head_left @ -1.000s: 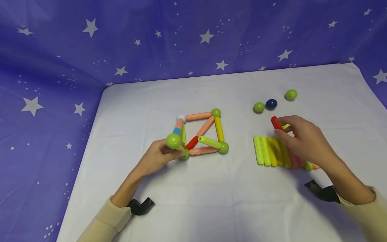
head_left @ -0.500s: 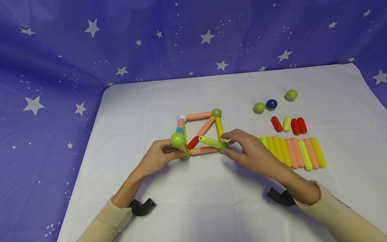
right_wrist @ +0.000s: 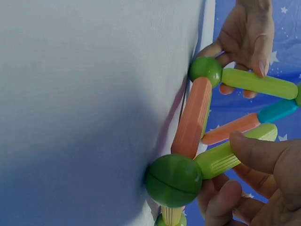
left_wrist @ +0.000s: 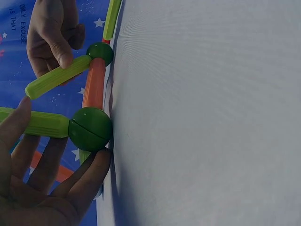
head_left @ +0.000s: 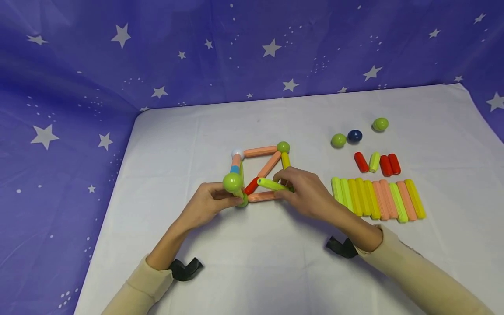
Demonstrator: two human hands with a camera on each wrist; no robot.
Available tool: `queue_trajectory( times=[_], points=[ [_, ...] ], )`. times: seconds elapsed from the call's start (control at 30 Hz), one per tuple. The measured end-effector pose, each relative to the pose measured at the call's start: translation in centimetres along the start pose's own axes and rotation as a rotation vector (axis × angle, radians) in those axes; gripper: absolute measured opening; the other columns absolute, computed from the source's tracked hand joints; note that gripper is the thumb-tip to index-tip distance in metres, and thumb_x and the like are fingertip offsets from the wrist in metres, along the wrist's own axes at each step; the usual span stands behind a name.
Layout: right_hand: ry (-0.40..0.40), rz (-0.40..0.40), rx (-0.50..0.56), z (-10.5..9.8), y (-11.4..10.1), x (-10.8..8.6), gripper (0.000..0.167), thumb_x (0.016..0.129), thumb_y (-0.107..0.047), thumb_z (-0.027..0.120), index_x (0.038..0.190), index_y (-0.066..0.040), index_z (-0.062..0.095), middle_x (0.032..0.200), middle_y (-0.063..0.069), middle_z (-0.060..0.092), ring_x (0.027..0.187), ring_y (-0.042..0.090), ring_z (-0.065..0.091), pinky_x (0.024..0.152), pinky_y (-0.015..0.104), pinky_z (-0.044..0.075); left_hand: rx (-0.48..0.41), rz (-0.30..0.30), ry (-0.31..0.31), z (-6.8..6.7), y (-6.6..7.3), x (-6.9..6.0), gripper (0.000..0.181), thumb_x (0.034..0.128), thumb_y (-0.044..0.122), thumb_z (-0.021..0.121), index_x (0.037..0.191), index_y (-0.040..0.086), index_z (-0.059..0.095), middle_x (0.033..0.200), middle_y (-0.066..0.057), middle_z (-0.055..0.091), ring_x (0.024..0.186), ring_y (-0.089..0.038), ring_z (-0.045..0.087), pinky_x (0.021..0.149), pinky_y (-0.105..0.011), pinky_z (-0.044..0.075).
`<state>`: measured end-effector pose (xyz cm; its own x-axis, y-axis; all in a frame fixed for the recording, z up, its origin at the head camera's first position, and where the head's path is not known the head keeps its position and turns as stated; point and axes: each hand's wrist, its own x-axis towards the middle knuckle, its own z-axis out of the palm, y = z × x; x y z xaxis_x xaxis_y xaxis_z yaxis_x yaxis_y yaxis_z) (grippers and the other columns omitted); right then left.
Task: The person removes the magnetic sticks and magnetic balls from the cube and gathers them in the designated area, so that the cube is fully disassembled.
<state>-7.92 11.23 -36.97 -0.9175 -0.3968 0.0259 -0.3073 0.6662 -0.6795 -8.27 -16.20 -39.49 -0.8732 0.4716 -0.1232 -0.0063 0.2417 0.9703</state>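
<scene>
A frame of magnetic rods and balls stands on the table, with a white ball (head_left: 237, 153) at its back left corner. My left hand (head_left: 210, 199) holds the upright light green magnetic rod (left_wrist: 47, 124) at the front left corner, its fingers touching the green ball (left_wrist: 89, 129) below. Another green ball (head_left: 233, 182) tops that rod. At the front right corner, my right hand (head_left: 309, 190) pinches a slanted light green magnetic rod (right_wrist: 223, 157) between thumb and fingers. That rod meets a green ball (right_wrist: 174, 179), mostly hidden by the hand in the head view.
Right of the frame lies a row of yellow, salmon and light green rods (head_left: 378, 199). Behind it are short red rods (head_left: 385, 165) and a short light green rod (head_left: 374, 162). Two green balls (head_left: 338, 140) and a dark blue ball (head_left: 355, 136) lie farther back.
My right hand has let go of a short red rod beside the row, come left to the frame and taken hold of the slanted light green rod. The left hand has stayed in place.
</scene>
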Motion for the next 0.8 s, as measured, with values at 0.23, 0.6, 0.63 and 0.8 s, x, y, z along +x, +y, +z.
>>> queue_trajectory(
  times=[0.23, 0.6, 0.63, 0.8],
  points=[
    [0.001, 0.049, 0.047, -0.5, 0.3, -0.1, 0.022, 0.089, -0.017, 0.075, 0.110, -0.014, 0.067, 0.089, -0.004, 0.063, 0.082, 0.017, 0.058, 0.073, 0.036, 0.047, -0.001, -0.004, 0.010, -0.1, -0.2, -0.1, 0.025, 0.0845, 0.012, 0.079, 0.106, 0.002, 0.074, 0.101, -0.007, 0.073, 0.100, -0.021, 0.069, 0.090, -0.034, 0.052],
    [0.043, 0.043, 0.138, -0.6, 1.0, -0.3, 0.018, 0.093, -0.017, 0.071, 0.109, -0.016, 0.064, 0.090, -0.002, 0.060, 0.069, 0.016, 0.059, 0.063, 0.033, 0.050, 0.008, -0.003, 0.006, -0.2, -0.2, -0.2, 0.023, 0.0850, 0.012, 0.079, 0.105, 0.003, 0.075, 0.102, -0.007, 0.074, 0.102, -0.020, 0.068, 0.092, -0.036, 0.051],
    [0.043, 0.047, 0.157, -0.6, 1.0, -0.4, 0.019, 0.093, -0.016, 0.071, 0.110, -0.015, 0.064, 0.093, -0.001, 0.062, 0.074, 0.017, 0.062, 0.067, 0.034, 0.052, 0.005, -0.002, 0.004, -0.2, -0.1, -0.2, 0.022, 0.0850, 0.012, 0.079, 0.105, 0.003, 0.075, 0.102, -0.007, 0.074, 0.102, -0.020, 0.068, 0.091, -0.036, 0.051],
    [0.077, 0.087, 0.175, -1.9, 1.3, -2.1, 0.024, 0.092, -0.015, 0.072, 0.115, -0.009, 0.066, 0.104, 0.002, 0.067, 0.095, 0.021, 0.064, 0.081, 0.039, 0.055, -0.012, 0.012, -0.007, -0.1, -0.2, -0.1, 0.021, 0.0857, 0.011, 0.078, 0.104, 0.002, 0.075, 0.102, -0.008, 0.073, 0.103, -0.022, 0.068, 0.091, -0.035, 0.052]
  ],
)
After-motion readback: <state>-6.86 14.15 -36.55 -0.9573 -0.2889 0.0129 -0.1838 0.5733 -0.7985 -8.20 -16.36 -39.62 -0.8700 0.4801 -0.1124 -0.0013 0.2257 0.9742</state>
